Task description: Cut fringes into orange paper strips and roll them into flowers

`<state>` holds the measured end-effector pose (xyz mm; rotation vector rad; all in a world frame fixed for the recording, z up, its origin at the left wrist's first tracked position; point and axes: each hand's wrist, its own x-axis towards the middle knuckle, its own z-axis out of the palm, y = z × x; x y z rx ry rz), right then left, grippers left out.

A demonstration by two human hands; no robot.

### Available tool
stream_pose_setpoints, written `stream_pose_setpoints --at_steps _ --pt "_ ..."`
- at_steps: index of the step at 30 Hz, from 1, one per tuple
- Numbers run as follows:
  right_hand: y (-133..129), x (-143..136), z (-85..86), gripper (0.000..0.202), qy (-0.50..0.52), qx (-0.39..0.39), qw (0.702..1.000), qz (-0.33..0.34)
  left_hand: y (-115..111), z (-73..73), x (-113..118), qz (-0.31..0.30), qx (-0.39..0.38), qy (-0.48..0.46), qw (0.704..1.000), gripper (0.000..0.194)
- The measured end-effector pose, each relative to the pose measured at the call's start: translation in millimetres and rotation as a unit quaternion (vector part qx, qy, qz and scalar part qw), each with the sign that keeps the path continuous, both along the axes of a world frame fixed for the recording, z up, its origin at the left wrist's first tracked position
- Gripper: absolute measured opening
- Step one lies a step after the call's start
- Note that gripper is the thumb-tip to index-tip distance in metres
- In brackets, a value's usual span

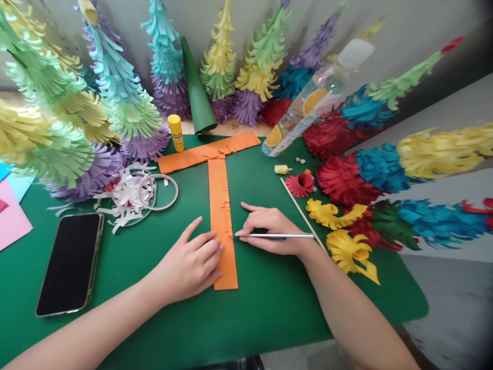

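An orange paper strip (221, 205) lies lengthwise on the green table, with short slits along its right edge. My left hand (192, 262) rests on the strip's lower part, its fingers spread and bent a little, holding the paper down. In my right hand (273, 228) is a slim silver pen-like tool (283, 236), gripped between thumb and fingers. Its thin pointed tip touches the right edge of the strip. Across the strip's top end lies a second orange strip (181, 159), also slit along one edge.
Fringed paper cones (131, 92) line the back and right. A yellow glue stick (176, 134), green cone (198, 97) and plastic bottle (296, 123) stand behind. A phone (71, 262), white paper scraps (129, 192) and tape ring (175, 192) lie left; yellow fringed pieces (350, 252) and a thin stick (298, 205) lie right.
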<state>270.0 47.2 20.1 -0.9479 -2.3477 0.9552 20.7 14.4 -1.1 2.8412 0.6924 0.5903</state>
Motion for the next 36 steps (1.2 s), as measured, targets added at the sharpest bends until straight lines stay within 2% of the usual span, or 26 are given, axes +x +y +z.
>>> stream_pose_setpoints --at_steps 27,36 --pt "1 6 2.7 0.015 0.011 -0.045 0.999 0.001 -3 0.0 0 0.006 0.006 0.004 1.000 0.029" --pt "1 7 -8.9 0.008 0.066 -0.022 0.997 -0.043 0 -0.7 1 -0.017 0.023 0.002 1.000 0.030"
